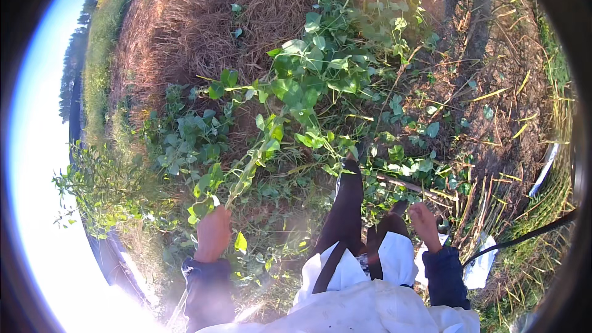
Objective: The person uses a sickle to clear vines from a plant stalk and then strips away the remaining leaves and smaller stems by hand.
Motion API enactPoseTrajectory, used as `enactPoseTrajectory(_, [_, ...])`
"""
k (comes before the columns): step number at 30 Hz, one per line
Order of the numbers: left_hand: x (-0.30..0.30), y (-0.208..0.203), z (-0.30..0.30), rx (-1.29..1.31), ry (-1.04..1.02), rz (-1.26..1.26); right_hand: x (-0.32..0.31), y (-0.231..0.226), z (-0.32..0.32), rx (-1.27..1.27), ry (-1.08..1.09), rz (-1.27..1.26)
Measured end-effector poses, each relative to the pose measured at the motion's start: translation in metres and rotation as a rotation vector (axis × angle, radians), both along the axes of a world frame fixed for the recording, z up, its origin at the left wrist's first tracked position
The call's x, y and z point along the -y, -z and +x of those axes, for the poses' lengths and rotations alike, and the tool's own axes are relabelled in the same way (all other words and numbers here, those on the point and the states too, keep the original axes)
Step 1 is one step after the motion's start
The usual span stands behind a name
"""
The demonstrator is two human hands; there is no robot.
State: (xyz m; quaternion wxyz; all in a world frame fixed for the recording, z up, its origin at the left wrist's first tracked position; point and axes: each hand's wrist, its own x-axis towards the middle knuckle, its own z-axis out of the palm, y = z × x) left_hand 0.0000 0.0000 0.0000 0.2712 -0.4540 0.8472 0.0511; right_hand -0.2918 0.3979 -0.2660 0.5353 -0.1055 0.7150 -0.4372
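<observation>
My left hand [213, 234] is closed around a bundle of pale green vine stems [248, 171]. The stems run up and away from the fist, and leafy vines [302, 80] spread from them over the ground ahead of me. My right hand [424, 227] hangs beside my right leg, apart from the vines, with its fingers curled in. Whether anything is inside that fist is hidden. Both arms wear dark sleeves. My dark-trousered leg [345, 203] stands among the low plants, its foot partly covered by leaves.
Dry straw [203, 24] covers the ground at the far left. Bare soil [487, 55] with scattered stalks lies at the far right. A white sheet or bag [481, 265] and a black hose or strap [524, 234] are beside my right arm. A leafy bush [105, 191] grows at left.
</observation>
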Motion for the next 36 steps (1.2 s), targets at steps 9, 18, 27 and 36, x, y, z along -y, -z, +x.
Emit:
enactPoseTrajectory(9, [-0.134, -0.111, 0.037, 0.042, -0.141, -0.081, 0.071, -0.087, -0.017, -0.552, -0.304, -0.337])
enactPoseTrajectory(18, [-0.247, -0.167, 0.031, -0.068, -0.044, -0.096, 0.186, -0.274, 0.11, -1.008, -0.879, -1.393])
enactPoseTrajectory(27, [-0.242, -0.139, 0.029, -0.112, 0.072, -0.119, 0.189, -0.251, 0.162, -0.779, -1.222, -1.224])
enactPoseTrajectory(36, [-0.165, -0.226, 0.08, -0.037, -0.134, -0.633, 0.229, -0.186, 0.134, -0.95, -1.122, -0.968])
